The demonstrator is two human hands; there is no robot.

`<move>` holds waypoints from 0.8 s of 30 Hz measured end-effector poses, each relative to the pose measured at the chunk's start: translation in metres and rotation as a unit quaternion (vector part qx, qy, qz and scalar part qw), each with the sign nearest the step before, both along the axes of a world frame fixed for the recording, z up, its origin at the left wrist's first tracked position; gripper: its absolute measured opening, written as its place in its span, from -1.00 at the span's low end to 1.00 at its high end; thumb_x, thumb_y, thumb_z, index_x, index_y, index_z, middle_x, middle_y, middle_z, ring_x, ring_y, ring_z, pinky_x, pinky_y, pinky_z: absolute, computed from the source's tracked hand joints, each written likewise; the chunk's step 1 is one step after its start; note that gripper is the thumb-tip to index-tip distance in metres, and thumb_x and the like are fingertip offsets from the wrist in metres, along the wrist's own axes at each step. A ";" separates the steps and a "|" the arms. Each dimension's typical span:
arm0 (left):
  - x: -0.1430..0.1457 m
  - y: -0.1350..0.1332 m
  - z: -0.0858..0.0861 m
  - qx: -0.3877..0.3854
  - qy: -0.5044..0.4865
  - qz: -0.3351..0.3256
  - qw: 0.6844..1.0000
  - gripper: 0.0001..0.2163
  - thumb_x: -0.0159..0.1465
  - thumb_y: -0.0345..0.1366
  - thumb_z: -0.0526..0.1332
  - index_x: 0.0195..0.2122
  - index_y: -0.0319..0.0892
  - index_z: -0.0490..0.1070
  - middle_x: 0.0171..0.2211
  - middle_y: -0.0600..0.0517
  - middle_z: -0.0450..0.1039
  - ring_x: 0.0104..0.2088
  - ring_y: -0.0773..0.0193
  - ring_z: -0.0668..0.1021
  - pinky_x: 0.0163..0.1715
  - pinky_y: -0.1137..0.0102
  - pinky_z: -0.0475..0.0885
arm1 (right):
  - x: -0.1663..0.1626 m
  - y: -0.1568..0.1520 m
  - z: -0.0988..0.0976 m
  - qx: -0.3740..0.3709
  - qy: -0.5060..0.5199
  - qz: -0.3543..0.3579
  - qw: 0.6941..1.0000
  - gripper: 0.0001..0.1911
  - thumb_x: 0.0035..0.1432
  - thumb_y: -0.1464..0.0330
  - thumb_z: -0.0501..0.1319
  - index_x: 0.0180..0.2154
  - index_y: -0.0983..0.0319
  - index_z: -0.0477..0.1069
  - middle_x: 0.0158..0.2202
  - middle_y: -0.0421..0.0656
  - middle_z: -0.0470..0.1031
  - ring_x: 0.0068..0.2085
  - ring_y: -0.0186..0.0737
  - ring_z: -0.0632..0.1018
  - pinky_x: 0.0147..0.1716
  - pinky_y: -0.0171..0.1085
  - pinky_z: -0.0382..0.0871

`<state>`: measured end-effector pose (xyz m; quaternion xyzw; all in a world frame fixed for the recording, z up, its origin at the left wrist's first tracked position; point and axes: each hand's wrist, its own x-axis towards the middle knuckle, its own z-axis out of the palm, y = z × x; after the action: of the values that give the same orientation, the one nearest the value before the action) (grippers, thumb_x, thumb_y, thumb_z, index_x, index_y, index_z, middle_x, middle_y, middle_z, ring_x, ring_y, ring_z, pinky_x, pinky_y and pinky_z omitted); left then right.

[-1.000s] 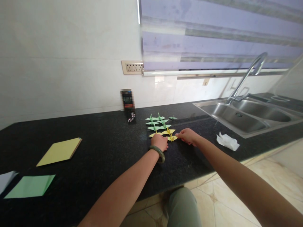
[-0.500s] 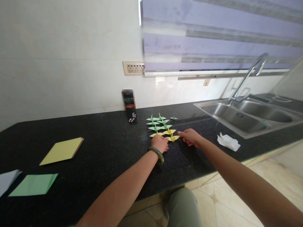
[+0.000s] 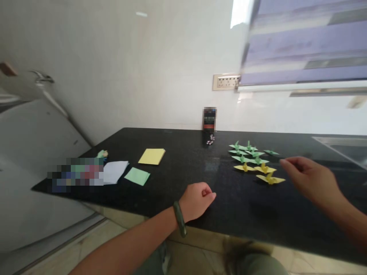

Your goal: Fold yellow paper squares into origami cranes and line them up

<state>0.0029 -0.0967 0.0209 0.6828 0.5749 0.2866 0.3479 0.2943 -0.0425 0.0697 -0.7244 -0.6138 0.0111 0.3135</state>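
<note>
The left hand (image 3: 197,200) is curled up over the black counter (image 3: 183,160), holding nothing I can see. The right hand (image 3: 314,178) is curled and looks bare too, near three yellow paper birds (image 3: 270,179). Green paper birds (image 3: 241,159) sit behind those.

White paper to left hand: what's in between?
Head view: the green paper lies next to the white paper, then black countertop up to the left hand.

Loc: kitchen | blk ctr (image 3: 183,152) | s/s sink (image 3: 348,144) R side | wall skts (image 3: 228,82) | tiled flr (image 3: 197,258)
</note>
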 end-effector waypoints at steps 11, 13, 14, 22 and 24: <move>-0.108 -0.083 -0.036 0.172 0.211 0.117 0.955 -0.61 0.21 -0.06 0.04 -0.04 -0.14 0.40 0.08 -0.10 0.31 0.18 0.02 0.19 0.13 -0.03 0.07 | -0.255 0.051 -0.028 -0.021 -0.193 0.454 0.870 -0.69 0.23 0.28 -0.02 -0.30 0.21 0.48 -0.30 -0.09 0.53 -0.22 -0.19 0.49 -0.23 -0.33 0.25; -0.109 -0.089 -0.042 0.160 0.221 0.099 0.957 -0.57 0.21 -0.04 0.04 0.05 -0.09 0.32 0.14 -0.06 0.25 0.18 0.02 0.19 0.13 -0.03 0.06 | -0.297 0.058 -0.028 -0.017 -0.252 0.479 0.841 -0.67 0.25 0.28 -0.04 -0.24 0.23 0.47 -0.25 -0.06 0.52 -0.14 -0.17 0.47 -0.12 -0.31 0.22; -0.109 -0.090 -0.044 0.156 0.225 0.089 0.958 -0.56 0.21 -0.03 0.03 0.07 -0.08 0.30 0.15 -0.05 0.23 0.19 0.02 0.18 0.14 -0.04 0.05 | -0.316 0.061 -0.028 -0.022 -0.282 0.483 0.829 -0.67 0.25 0.27 -0.04 -0.20 0.24 0.45 -0.20 -0.04 0.51 -0.10 -0.17 0.45 -0.09 -0.30 0.21; -0.110 -0.086 -0.050 0.144 0.237 0.064 0.959 -0.51 0.19 0.02 0.02 0.10 -0.08 0.25 0.18 -0.03 0.18 0.20 -0.02 0.15 0.14 -0.04 0.06 | -0.378 0.077 -0.035 -0.071 -0.364 0.491 0.788 -0.69 0.16 0.31 0.04 -0.30 0.37 0.50 -0.26 0.15 0.52 -0.19 0.01 0.53 -0.21 -0.18 0.33; -0.109 -0.086 -0.051 0.149 0.229 0.071 0.959 -0.51 0.18 0.02 0.04 0.10 -0.07 0.26 0.17 -0.04 0.18 0.20 -0.03 0.16 0.14 -0.04 0.07 | -0.379 0.079 -0.033 -0.079 -0.380 0.492 0.779 -0.71 0.15 0.41 0.02 -0.31 0.38 0.50 -0.26 0.18 0.52 -0.20 0.02 0.53 -0.23 -0.18 0.34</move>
<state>-0.1065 -0.1828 -0.0303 0.7319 0.6369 0.2287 0.0797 -0.0846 0.0369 0.0369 -0.2911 -0.9532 -0.0636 -0.0514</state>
